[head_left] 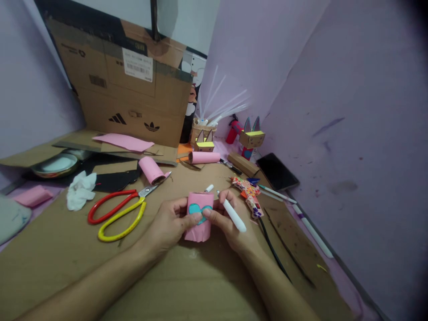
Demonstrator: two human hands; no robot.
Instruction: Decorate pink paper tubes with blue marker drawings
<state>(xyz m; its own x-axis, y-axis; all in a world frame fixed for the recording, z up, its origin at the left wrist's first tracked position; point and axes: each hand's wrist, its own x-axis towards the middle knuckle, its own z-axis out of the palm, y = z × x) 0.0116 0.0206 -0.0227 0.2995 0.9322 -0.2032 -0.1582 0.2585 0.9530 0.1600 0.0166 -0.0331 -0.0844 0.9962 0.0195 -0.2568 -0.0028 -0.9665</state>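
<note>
A pink paper-covered tube (pixel 197 232) stands upright between my hands, with a blue heart-like shape (pixel 194 208) on its front. My left hand (pixel 169 223) grips the tube's left side, its thumb pressed on the blue shape. On the right side, the thumb of my right hand (pixel 230 223) presses the same shape. A white marker (pixel 234 216) is also held in my right hand, its tip pointing up and away. The marker's white cap (pixel 209 188) lies on the cardboard just behind the tube.
Scissors with red and yellow handles (pixel 122 216), white tissue (pixel 81 191) and a pink roll (pixel 151 170) lie left. A patterned glue gun (pixel 249 194) with black cord and a tablet (pixel 277 170) are right. Cardboard figures (pixel 252 139) stand behind.
</note>
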